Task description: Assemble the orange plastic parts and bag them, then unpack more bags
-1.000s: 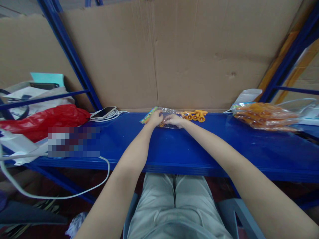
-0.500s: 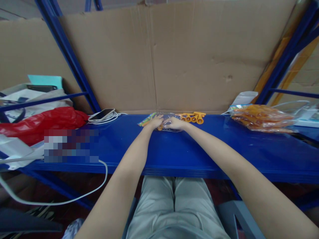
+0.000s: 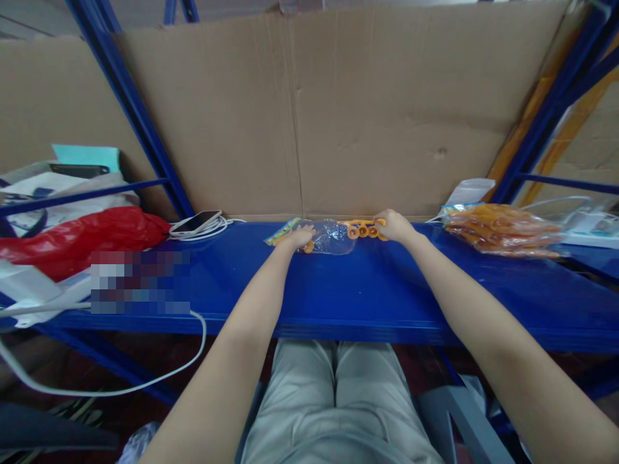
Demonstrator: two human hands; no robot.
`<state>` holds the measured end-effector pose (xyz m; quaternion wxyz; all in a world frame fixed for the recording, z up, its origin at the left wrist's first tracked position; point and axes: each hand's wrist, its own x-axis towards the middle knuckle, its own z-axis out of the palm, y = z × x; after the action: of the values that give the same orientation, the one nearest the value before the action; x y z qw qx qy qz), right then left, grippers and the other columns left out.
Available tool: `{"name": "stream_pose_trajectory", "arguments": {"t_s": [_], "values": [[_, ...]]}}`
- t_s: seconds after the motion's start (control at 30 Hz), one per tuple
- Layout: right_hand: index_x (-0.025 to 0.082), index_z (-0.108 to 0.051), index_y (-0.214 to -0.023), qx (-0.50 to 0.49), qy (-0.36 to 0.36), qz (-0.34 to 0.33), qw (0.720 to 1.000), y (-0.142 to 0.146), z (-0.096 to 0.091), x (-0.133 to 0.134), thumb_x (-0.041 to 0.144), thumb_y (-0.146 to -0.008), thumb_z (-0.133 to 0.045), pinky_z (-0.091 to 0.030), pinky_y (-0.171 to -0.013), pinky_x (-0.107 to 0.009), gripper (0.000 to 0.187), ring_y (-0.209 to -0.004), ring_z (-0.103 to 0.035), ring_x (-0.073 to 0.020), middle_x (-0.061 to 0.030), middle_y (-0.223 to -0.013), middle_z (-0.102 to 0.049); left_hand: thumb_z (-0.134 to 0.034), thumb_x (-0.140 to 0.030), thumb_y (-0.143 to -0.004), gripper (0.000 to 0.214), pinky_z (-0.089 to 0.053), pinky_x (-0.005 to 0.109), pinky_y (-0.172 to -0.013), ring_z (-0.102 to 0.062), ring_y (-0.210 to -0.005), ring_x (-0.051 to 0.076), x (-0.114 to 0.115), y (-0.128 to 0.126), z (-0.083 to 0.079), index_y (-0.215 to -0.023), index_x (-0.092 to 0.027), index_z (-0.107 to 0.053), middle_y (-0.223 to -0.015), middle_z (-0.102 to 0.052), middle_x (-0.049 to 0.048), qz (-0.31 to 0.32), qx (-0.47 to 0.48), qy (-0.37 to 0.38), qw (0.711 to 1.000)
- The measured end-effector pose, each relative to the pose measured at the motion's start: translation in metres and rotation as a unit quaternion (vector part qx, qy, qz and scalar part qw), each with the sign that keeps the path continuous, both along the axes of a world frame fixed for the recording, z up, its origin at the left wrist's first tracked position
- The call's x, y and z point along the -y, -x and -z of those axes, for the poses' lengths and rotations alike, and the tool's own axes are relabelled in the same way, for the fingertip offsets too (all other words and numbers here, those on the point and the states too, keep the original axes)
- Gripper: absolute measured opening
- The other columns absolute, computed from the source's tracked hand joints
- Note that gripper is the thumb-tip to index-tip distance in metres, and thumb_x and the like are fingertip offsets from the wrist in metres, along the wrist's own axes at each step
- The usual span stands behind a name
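My left hand (image 3: 298, 238) rests on the left end of a clear plastic bag (image 3: 329, 237) with a colourful header, lying on the blue shelf (image 3: 367, 290) near the cardboard wall; its fingers are curled on the bag. My right hand (image 3: 397, 225) has closed on the right end of a row of small orange plastic pieces (image 3: 362, 228) just right of the bag.
A heap of filled bags of orange pieces (image 3: 505, 230) lies at the right. A phone (image 3: 196, 222) on a coiled white cable sits at the left, beside a red bag (image 3: 80, 238). The cardboard sheet (image 3: 338, 116) backs the shelf. Blue rack posts stand on both sides.
My right hand left the clear bag and moved right onto the row of orange pieces. My left hand stayed on the bag's left end.
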<state>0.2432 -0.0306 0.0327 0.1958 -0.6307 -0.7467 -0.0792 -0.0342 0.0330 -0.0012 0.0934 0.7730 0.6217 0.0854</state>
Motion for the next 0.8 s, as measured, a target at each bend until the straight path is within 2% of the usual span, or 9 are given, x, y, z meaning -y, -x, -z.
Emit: {"name": "stream_pose_trajectory", "arguments": {"t_s": [0.1, 0.2, 0.3, 0.4, 0.53, 0.7, 0.8], "values": [[0.015, -0.072, -0.11, 0.013, 0.066, 0.002, 0.998, -0.011, 0.008, -0.007, 0.021, -0.091, -0.047, -0.047, -0.087, -0.023, 0.032, -0.102, -0.067, -0.019, -0.0107, -0.111, -0.073, -0.02, -0.035, -0.098, 0.058, -0.017, 0.041, -0.12, -0.017, -0.149, 0.023, 0.002, 0.002, 0.0, -0.153, -0.023, -0.032, -0.16, -0.021, -0.0003, -0.007, 0.004, 0.004, 1.0], [0.017, -0.072, -0.11, 0.022, 0.097, 0.033, 0.994, -0.011, 0.012, -0.009, 0.027, -0.093, -0.047, -0.048, -0.085, -0.023, 0.032, -0.102, -0.067, -0.0194, -0.0103, -0.109, -0.073, -0.019, -0.034, -0.098, 0.058, -0.015, 0.04, -0.12, -0.016, -0.149, 0.023, 0.002, 0.003, 0.0, -0.153, -0.021, -0.03, -0.16, -0.018, 0.0007, -0.006, -0.002, 0.013, 1.0], [0.014, -0.071, -0.109, 0.024, 0.108, 0.083, 0.99, -0.009, 0.01, -0.006, 0.032, -0.093, -0.047, -0.049, -0.088, -0.028, 0.034, -0.108, -0.066, -0.0241, -0.0156, -0.109, -0.071, -0.021, -0.036, -0.098, 0.058, -0.016, 0.04, -0.12, -0.017, -0.149, 0.024, 0.0, 0.005, 0.001, -0.153, -0.022, -0.03, -0.16, -0.019, 0.002, -0.005, -0.009, 0.01, 1.0], [0.009, -0.063, -0.123, 0.012, 0.105, 0.137, 0.985, -0.009, 0.008, -0.001, 0.03, -0.09, -0.052, -0.049, -0.092, -0.035, 0.041, -0.116, -0.062, -0.0293, -0.0228, -0.121, -0.064, -0.023, -0.037, -0.098, 0.057, -0.018, 0.04, -0.119, -0.02, -0.148, 0.024, -0.002, 0.007, 0.002, -0.152, -0.021, -0.033, -0.16, -0.022, 0.0044, 0.003, -0.01, -0.001, 1.0], [0.005, -0.048, -0.136, -0.017, 0.106, 0.209, 0.972, -0.016, 0.007, 0.005, 0.021, -0.084, -0.057, -0.049, -0.095, -0.038, 0.055, -0.122, -0.058, -0.0304, -0.0273, -0.132, -0.055, -0.023, -0.035, -0.097, 0.057, -0.02, 0.041, -0.119, -0.022, -0.148, 0.025, -0.001, 0.008, 0.001, -0.151, -0.02, -0.035, -0.159, -0.024, 0.0058, 0.003, -0.005, -0.001, 1.0], [0.005, -0.058, -0.128, -0.024, 0.17, 0.252, 0.952, -0.033, 0.002, 0.006, 0.016, -0.081, -0.055, -0.049, -0.095, -0.038, 0.048, -0.121, -0.059, -0.0313, -0.027, -0.122, -0.062, -0.021, -0.032, -0.097, 0.058, -0.018, 0.039, -0.119, -0.018, -0.148, 0.023, -0.002, 0.006, 0.002, -0.151, -0.017, -0.034, -0.159, -0.021, 0.0065, -0.005, -0.002, 0.002, 1.0], [0.003, -0.064, -0.121, -0.021, 0.178, 0.264, 0.948, -0.04, -0.002, 0.007, 0.016, -0.08, -0.058, -0.05, -0.093, -0.038, 0.043, -0.118, -0.061, -0.0327, -0.0278, -0.118, -0.064, -0.023, -0.033, -0.097, 0.057, -0.018, 0.039, -0.119, -0.02, -0.148, 0.023, -0.006, 0.008, 0.005, -0.15, -0.017, -0.036, -0.159, -0.023, 0.0071, 0.0, 0.001, -0.007, 1.0]]}}
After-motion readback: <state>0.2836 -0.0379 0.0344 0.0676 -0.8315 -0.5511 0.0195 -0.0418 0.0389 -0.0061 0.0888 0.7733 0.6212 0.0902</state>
